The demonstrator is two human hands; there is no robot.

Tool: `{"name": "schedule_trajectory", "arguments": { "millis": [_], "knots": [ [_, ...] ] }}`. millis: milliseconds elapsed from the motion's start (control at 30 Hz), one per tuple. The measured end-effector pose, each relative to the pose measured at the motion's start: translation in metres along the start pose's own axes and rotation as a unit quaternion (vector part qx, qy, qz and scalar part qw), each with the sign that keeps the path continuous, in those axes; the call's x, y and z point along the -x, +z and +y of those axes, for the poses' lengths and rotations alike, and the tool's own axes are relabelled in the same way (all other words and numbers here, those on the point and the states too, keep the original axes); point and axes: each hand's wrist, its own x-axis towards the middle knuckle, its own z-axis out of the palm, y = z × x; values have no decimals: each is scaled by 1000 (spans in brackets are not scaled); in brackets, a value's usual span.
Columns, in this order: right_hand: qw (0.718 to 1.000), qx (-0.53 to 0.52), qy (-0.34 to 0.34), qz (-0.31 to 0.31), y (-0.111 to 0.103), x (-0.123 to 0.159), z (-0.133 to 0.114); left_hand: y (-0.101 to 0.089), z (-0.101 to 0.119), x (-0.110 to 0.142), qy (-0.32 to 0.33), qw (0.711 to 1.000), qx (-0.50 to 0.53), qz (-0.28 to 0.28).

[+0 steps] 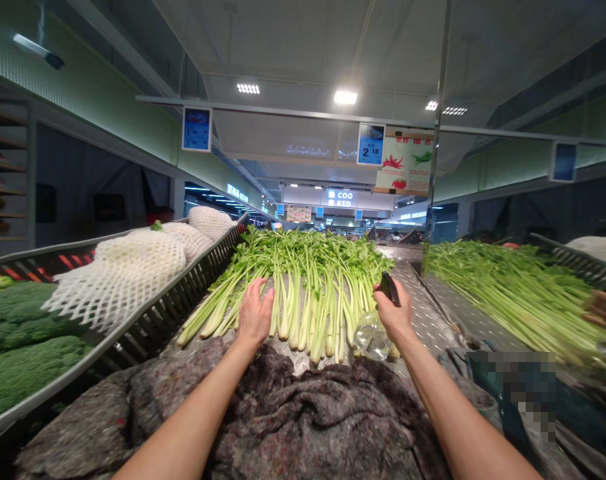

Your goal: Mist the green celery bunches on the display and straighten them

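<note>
Head camera, a supermarket produce display: the person's left hand [255, 317] is open, fingers loosely parted and holding nothing, just beside the celery [303, 287]; whether it touches a stalk cannot be told from here. The right hand [397, 313] is closed around the black top [390, 289] of what appears to be a clear bottle [371, 337], its body hanging on the inner side of that hand, close over the stalk ends.

Between and beyond the hands, the celery lies fanned in a row, pale ends toward the person and leaves pointing away, on a patterned metal shelf [423, 320]. Nearer than the hands, a rumpled gray cloth [333, 420] spreads beneath the forearms. Left of the left hand stands a slatted crate [180, 303] with broccoli [27, 373] and white foam netting [133, 257]; right of the right hand, a mirror [483, 293] repeats the greens.

Good handling, by an onlooker's judgement, calls for a firm but easy hold on the black top, the bottle raised enough to avoid dragging over the stalks, and a light touch from the free hand, since pressure could bruise leaves or snap ribs.
</note>
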Motion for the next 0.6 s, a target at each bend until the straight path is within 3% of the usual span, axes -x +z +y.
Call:
{"name": "schedule_trajectory", "arguments": {
  "millis": [300,600],
  "knots": [
    [1000,-17,-20,-15,3,7,-9,0,-1,0,-3,1000,5,2],
    [995,-24,-59,-79,8,20,-15,-1,-2,-1,2,1000,3,9]
  ]
}}
